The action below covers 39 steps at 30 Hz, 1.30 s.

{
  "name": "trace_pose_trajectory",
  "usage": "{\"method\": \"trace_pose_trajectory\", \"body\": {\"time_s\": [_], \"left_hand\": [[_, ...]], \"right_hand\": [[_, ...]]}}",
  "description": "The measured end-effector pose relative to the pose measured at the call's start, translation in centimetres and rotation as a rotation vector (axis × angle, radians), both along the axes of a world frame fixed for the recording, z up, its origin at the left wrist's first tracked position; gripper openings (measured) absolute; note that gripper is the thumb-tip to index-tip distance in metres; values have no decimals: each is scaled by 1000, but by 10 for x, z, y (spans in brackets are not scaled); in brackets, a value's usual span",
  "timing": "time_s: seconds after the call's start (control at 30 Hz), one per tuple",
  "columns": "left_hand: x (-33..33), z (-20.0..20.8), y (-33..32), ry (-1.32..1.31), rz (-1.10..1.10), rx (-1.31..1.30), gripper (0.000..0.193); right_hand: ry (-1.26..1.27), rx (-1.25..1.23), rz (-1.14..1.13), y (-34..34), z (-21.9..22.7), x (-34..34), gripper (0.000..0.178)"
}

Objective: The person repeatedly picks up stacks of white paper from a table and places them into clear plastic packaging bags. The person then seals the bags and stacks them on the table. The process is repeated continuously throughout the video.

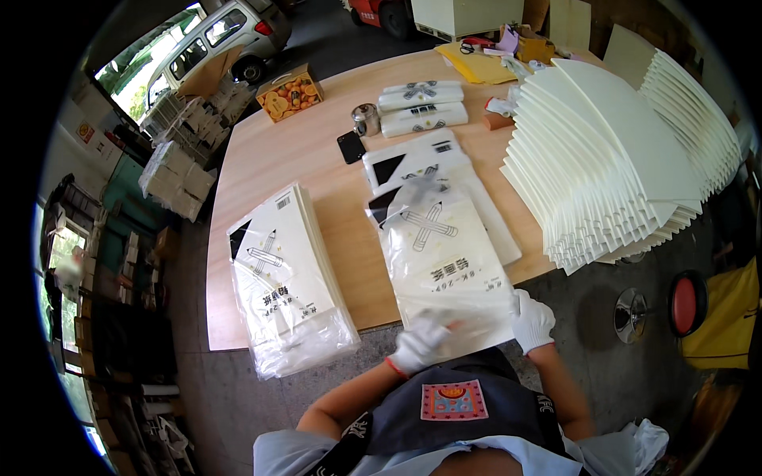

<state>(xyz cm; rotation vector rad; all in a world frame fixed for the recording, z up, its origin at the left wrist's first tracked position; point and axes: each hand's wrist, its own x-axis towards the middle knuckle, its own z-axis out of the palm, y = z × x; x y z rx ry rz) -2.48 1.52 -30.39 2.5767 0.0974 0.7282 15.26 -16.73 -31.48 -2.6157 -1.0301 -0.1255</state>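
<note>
A clear plastic bag of white drawing paper (444,278), printed with crossed pencils, lies at the table's near edge, its lower end against my apron. My right hand (530,321), in a white glove, closes on the bag's lower right edge. Over its lower left corner is my left hand (422,346), also gloved and smeared by motion, so its fingers cannot be made out. Beneath the bag's far end lies another pack of paper (476,190). To the left, a stack of bagged paper packs (290,278) overhangs the near edge.
Tall fanned stacks of white sheets (603,159) fill the table's right side. Farther back are rolled plastic bags (422,119), a metal cup (365,120), a black phone (351,147) and an orange-printed box (290,94). A round red-topped stool (687,304) stands at the right.
</note>
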Motion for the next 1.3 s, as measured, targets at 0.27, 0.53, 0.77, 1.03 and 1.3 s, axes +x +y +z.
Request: {"method": "trace_pose_trajectory", "body": {"time_s": [0.27, 0.53, 0.77, 1.03, 1.3], "left_hand": [[-84, -13, 6, 66, 531, -468, 19], [-85, 9, 3, 368, 115, -530, 18], [-106, -48, -2, 714, 454, -420, 19], [-84, -114, 9, 30, 832, -1585, 36], [-50, 81, 14, -216, 561, -400, 13]], "right_hand": [[171, -311, 226, -33, 46, -44, 24], [79, -75, 708, -41, 41, -47, 16], [359, -621, 498, -50, 24, -1, 35], [1294, 257, -88, -34, -86, 41, 31], [1996, 439, 237, 62, -105, -29, 37]]}}
